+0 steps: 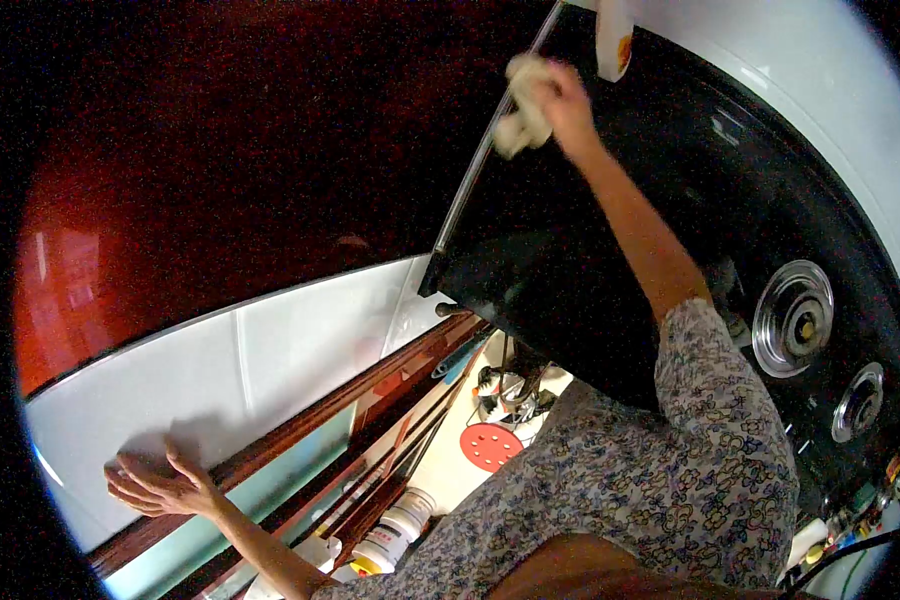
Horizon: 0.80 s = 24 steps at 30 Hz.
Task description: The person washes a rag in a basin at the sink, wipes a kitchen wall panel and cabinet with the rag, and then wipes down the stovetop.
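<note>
My right hand [568,108] is closed on a crumpled pale cloth [518,132], slightly blurred. It is stretched far out over the black countertop [610,240], beside the metal strip [470,190] along its edge. Off to the lower left, my left hand [160,487] is open, fingers spread, against a white tiled surface [300,335]. A dark wooden frame [345,410] runs close by its wrist.
Two round metal burner rings [794,318] are set into the black top at right. A glossy dark red panel [220,170] fills the upper left. Below lie a red perforated disc [491,447] and a white tub [382,545]. A white object [614,40] stands at the top.
</note>
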Tool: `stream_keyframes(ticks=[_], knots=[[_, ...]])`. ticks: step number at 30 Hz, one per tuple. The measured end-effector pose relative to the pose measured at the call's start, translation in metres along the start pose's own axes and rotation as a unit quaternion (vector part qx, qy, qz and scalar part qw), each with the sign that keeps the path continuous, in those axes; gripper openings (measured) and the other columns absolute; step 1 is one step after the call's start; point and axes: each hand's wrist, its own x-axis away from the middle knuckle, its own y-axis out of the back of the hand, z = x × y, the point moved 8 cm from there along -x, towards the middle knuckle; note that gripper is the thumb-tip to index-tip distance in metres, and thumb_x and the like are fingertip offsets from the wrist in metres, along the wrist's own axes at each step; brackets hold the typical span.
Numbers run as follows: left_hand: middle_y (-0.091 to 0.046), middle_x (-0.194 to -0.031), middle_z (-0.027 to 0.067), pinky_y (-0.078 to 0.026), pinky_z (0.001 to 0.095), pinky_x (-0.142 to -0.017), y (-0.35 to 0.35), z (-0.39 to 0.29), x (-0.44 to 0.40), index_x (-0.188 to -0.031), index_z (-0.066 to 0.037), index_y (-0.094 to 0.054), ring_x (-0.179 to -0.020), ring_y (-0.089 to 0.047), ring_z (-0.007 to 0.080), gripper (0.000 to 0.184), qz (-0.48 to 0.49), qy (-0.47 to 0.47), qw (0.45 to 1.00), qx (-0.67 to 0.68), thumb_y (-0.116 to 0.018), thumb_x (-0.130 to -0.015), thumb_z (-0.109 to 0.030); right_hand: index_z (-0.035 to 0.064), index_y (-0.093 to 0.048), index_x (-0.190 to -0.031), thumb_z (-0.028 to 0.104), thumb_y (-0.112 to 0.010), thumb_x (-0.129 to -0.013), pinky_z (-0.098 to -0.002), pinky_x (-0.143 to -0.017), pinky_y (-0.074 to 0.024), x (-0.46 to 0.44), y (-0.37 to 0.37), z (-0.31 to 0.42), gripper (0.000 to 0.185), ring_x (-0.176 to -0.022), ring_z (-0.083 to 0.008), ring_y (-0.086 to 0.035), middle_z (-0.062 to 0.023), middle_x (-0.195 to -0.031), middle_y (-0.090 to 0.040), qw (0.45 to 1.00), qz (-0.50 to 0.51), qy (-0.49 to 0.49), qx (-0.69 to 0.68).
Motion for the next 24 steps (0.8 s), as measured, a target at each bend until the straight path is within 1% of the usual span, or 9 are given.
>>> stream_keyframes(ticks=[1, 4, 6, 9, 10, 13, 18, 20, 24], knots=[[-0.041, -0.140, 0.0109, -0.023, 0.0519, -0.105, -0.001, 0.003, 0.002, -0.130, -0.013, -0.049, -0.131, -0.030, 0.0336, 0.064, -0.003, -0.001, 1.000, 0.000, -0.044, -0.087, -0.059, 0.0039, -0.060, -0.106, 0.012, -0.060, -0.079, -0.0400, -0.086, -0.0474, -0.028, 0.002, -0.030, 0.029, -0.091, -0.0313, -0.059, -0.0160, -0.099, -0.061, 0.995, -0.057, 0.010, 0.085], [-0.040, -0.140, 0.0108, -0.024, 0.0521, -0.105, -0.001, -0.003, -0.001, -0.131, -0.013, -0.048, -0.131, -0.030, 0.0341, 0.066, 0.002, 0.002, 1.000, -0.020, -0.042, -0.087, -0.061, 0.0035, -0.035, -0.137, 0.023, -0.053, -0.091, -0.0389, -0.101, -0.0352, -0.087, -0.024, -0.143, 0.053, -0.128, -0.0344, -0.033, -0.0209, -0.138, -0.036, 0.952, -0.095, 0.098, 0.273], [-0.039, -0.141, 0.0116, -0.024, 0.0523, -0.105, -0.001, -0.002, -0.001, -0.132, -0.013, -0.046, -0.131, -0.030, 0.0349, 0.067, 0.007, -0.002, 1.000, -0.022, -0.042, -0.087, -0.062, 0.0021, -0.035, -0.136, 0.019, -0.051, -0.090, -0.0418, -0.100, -0.0354, -0.079, -0.031, -0.126, 0.051, -0.119, -0.0381, -0.041, -0.0221, -0.129, -0.045, 0.927, -0.148, 0.096, 0.331], [-0.037, -0.142, 0.0129, -0.023, 0.0529, -0.105, -0.004, -0.002, 0.003, -0.134, -0.013, -0.044, -0.132, -0.028, 0.0362, 0.068, 0.019, 0.001, 1.000, -0.014, -0.042, -0.087, -0.062, 0.0017, -0.037, -0.135, 0.014, -0.052, -0.088, -0.0448, -0.095, -0.0375, -0.051, -0.036, -0.103, 0.051, -0.107, -0.0382, -0.050, -0.0215, -0.114, -0.056, 0.947, -0.045, -0.054, 0.314], [-0.036, -0.142, 0.0134, -0.022, 0.0531, -0.106, -0.004, -0.002, 0.003, -0.134, -0.013, -0.043, -0.132, -0.027, 0.0366, 0.068, 0.023, 0.000, 1.000, -0.009, -0.042, -0.087, -0.062, 0.0072, -0.044, -0.125, 0.010, -0.062, -0.071, -0.0511, -0.081, -0.0432, -0.035, -0.036, -0.078, 0.057, -0.091, -0.0420, -0.054, -0.0215, -0.107, -0.056, 0.948, -0.073, 0.047, 0.306], [-0.034, -0.143, 0.0140, -0.020, 0.0536, -0.106, -0.005, -0.001, 0.001, -0.135, -0.013, -0.042, -0.133, -0.025, 0.0367, 0.068, 0.022, 0.001, 1.000, -0.015, -0.042, -0.087, -0.061, 0.0060, -0.046, -0.124, 0.000, -0.059, -0.071, -0.0530, -0.081, -0.0412, 0.047, -0.051, -0.028, 0.055, -0.091, -0.0411, -0.055, -0.0191, -0.097, -0.061, 0.943, -0.064, 0.163, 0.283], [-0.033, -0.144, 0.0133, -0.019, 0.0529, -0.106, -0.002, -0.002, 0.000, -0.136, -0.015, -0.041, -0.133, -0.025, 0.0364, 0.069, 0.034, 0.025, 0.999, -0.015, -0.042, -0.086, -0.063, 0.0057, -0.053, -0.120, 0.017, -0.050, -0.090, -0.0398, -0.089, -0.0450, 0.188, -0.088, 0.004, 0.032, -0.093, -0.0327, -0.060, -0.0159, -0.103, -0.062, 0.942, 0.317, -0.080, 0.075], [-0.032, -0.144, 0.0134, -0.019, 0.0527, -0.107, -0.002, -0.002, -0.004, -0.136, -0.016, -0.041, -0.133, -0.025, 0.0365, 0.068, 0.032, 0.024, 0.999, -0.014, -0.042, -0.086, -0.063, 0.0047, -0.055, -0.118, 0.018, -0.051, -0.091, -0.0374, -0.089, -0.0460, 0.202, -0.088, -0.039, 0.030, -0.094, -0.0266, -0.060, -0.0115, -0.107, -0.062, 0.953, 0.218, -0.207, -0.044], [-0.032, -0.144, 0.0145, -0.019, 0.0531, -0.106, 0.000, -0.006, -0.004, -0.135, -0.015, -0.042, -0.133, -0.025, 0.0373, 0.067, 0.031, 0.025, 0.999, -0.010, -0.042, -0.087, -0.061, 0.0054, -0.054, -0.121, 0.013, -0.053, -0.090, -0.0330, -0.090, -0.0462, 0.087, -0.042, -0.032, 0.032, -0.100, -0.0203, -0.057, -0.0088, -0.111, -0.059, 0.937, 0.059, -0.187, -0.291]])
